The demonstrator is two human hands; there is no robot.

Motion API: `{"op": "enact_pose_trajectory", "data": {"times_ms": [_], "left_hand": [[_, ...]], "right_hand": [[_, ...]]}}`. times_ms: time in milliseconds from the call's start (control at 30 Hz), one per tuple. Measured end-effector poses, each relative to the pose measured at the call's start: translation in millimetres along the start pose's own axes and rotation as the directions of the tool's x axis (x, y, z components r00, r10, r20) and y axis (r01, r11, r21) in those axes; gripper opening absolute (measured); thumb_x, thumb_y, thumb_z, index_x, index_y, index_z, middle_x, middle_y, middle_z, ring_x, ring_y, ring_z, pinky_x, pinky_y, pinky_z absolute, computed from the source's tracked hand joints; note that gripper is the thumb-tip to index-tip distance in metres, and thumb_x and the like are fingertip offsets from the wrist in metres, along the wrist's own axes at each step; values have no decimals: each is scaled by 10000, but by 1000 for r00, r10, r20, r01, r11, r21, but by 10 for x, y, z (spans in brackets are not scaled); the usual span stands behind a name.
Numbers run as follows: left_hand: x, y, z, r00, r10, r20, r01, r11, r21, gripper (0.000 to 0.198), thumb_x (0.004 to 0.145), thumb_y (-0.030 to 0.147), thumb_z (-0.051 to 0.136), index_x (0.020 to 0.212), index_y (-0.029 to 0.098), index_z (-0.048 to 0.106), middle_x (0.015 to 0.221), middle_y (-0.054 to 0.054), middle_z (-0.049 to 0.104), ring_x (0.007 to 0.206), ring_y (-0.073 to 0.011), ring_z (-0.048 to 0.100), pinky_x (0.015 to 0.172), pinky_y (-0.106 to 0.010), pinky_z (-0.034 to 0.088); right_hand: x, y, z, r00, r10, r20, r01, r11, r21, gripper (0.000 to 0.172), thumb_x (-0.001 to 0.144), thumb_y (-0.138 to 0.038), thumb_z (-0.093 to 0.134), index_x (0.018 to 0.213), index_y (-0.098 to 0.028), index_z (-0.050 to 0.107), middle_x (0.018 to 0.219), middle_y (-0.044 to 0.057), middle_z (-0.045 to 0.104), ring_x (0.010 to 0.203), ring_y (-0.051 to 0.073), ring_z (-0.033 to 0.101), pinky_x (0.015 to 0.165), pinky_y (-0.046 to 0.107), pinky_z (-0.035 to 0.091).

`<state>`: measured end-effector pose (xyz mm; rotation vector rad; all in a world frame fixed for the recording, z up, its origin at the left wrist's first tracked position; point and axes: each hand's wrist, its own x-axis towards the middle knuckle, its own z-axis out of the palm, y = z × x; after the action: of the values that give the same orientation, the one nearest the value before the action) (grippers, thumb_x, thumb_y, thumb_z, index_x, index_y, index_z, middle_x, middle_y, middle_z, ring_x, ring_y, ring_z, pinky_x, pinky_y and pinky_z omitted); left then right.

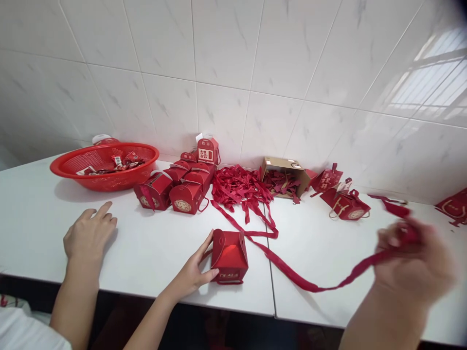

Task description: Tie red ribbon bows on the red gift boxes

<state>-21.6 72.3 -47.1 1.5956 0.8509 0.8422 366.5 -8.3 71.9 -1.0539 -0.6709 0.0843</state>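
My left hand [193,270] grips the left side of a small red gift box [230,255], thumb at its front and fingers behind. The box stands upright near the table's front edge, its top flaps folded inward. Off to the right, my right hand [412,257] is raised, blurred by motion and closed around a red ribbon [302,282]. This ribbon sags in a curve from my fist and runs back past the box toward a heap of red ribbons [239,187]. Whether the ribbon touches the box is unclear.
Another person's hand [89,231] rests on the white table at left. Behind it are a red plastic basket [102,182] with small packets and several red gift boxes [186,197]. A cardboard box [286,163] of red pieces and a rope-handled box [352,206] stand right.
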Motion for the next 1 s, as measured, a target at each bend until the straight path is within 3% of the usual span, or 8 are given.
{"op": "enact_pose_trajectory", "data": {"times_ms": [33,100,200,267,433,600,733,1000], "left_hand": [[10,13,3,1000,3,9,-3,1000,1,844,820,400,635,1503,303,149,1573,-49,197,1405,-298,283,1125,-456,320],[21,50,11,1000,11,9,-11,1000,14,811,843,390,610,1502,316,144,1584,-34,155,1417,-284,258,1130,-438,318],[15,146,27,995,79,-53,-76,996,52,740,874,363,572,1493,347,166,1589,-12,145,1437,-263,204,1143,-429,299],[5,232,44,985,141,-99,-129,985,114,639,898,341,535,1469,355,247,1582,-9,177,1443,-248,188,1154,-429,275],[29,454,114,963,222,-154,-141,899,414,368,901,310,513,1268,318,536,1534,-24,289,1428,-264,224,1159,-476,237],[127,568,195,957,282,-73,-188,787,588,282,896,279,504,1158,294,606,1489,-34,359,1422,-284,198,1131,-516,281],[207,616,249,951,308,-34,-209,718,665,278,894,240,490,1138,285,617,1463,-38,388,1408,-290,206,1108,-531,312],[283,630,294,951,308,-11,-204,654,728,261,891,216,475,1089,263,639,1426,-53,425,1369,-303,246,1077,-541,347]], "right_hand": [[-88,31,121,1000,7,4,-7,999,35,133,727,-411,688,774,-287,704,818,36,673,583,148,567,458,327,378],[-277,95,319,971,131,202,-121,991,-62,209,691,-347,751,872,-249,718,748,16,661,578,129,569,503,302,449],[-567,156,471,787,289,545,-196,955,-224,299,764,-354,698,1037,-234,681,764,22,673,606,139,601,536,291,502],[-742,167,518,651,328,685,-205,944,-258,275,813,-362,642,1053,-232,672,804,35,674,591,137,599,528,288,507],[-1048,191,614,444,341,828,-288,930,-228,230,859,-347,580,1042,-256,685,1072,62,613,572,94,588,578,297,529],[-1175,239,649,261,395,881,-439,861,-257,235,829,-333,625,1042,-254,684,1039,46,587,555,84,576,566,283,506],[-1191,260,666,189,460,868,-519,797,-309,228,822,-350,642,999,-218,701,919,30,615,526,70,542,550,254,465],[-1165,289,735,145,475,868,-546,770,-331,245,842,-382,629,968,-193,722,647,-28,552,494,64,488,540,230,403]]}}
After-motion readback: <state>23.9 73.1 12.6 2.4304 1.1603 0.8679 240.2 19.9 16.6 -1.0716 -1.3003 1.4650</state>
